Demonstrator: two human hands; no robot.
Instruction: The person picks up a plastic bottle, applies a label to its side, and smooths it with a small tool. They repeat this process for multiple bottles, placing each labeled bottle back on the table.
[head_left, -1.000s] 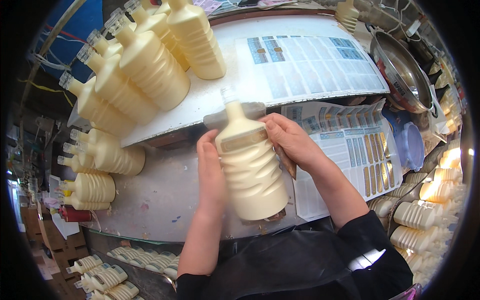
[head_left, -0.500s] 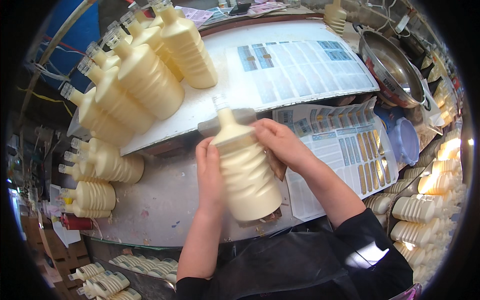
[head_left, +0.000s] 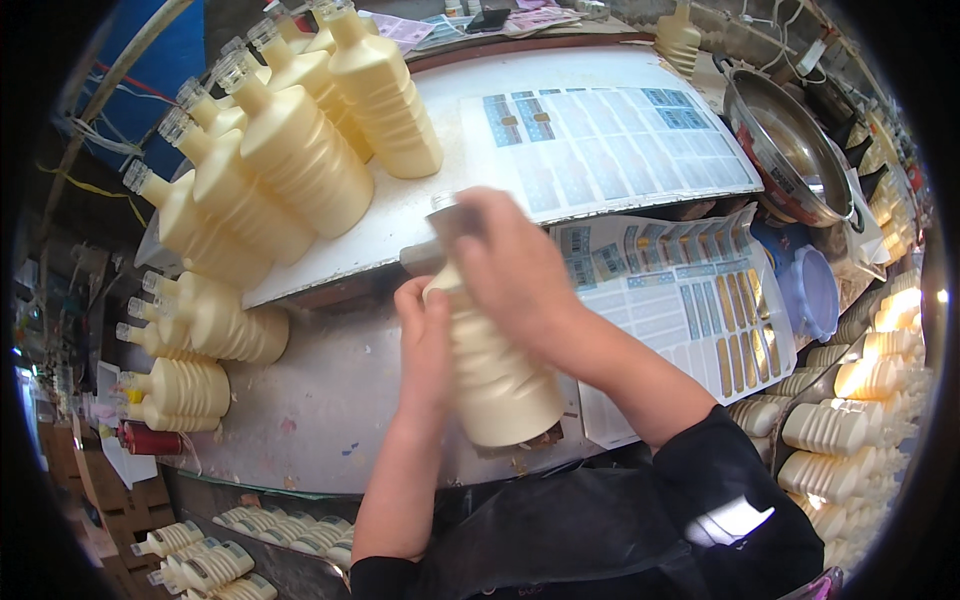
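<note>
Bottle (head_left: 505, 405), cream with ridged sides, is located at the near edge of the grey table (head_left: 330, 405), its base toward the wearer and its clear neck pointing away; whether it stands upright or leans cannot be determined. Left hand (head_left: 425, 325) grips its left side, fingers curled round the edge and thumb against the front. Right hand (head_left: 510, 265), blurred, passes over the bottle's shoulder and neck, its fingers closed on a flat brownish piece (head_left: 452, 228); contact between piece and bottle cannot be confirmed. Beyond the hands, a white board (head_left: 450, 95) bears a label sheet (head_left: 625, 150) and, at its left end, a group of standing cream bottles (head_left: 305, 165). A second sheet of labels (head_left: 660, 350), some gold, lies right of the held bottle. Further right are a metal pan (head_left: 790, 140) and a pale purple bowl (head_left: 815, 295). Red can (head_left: 150, 438) noted at the table's left edge, beside smaller bottles (head_left: 188, 390).
</note>
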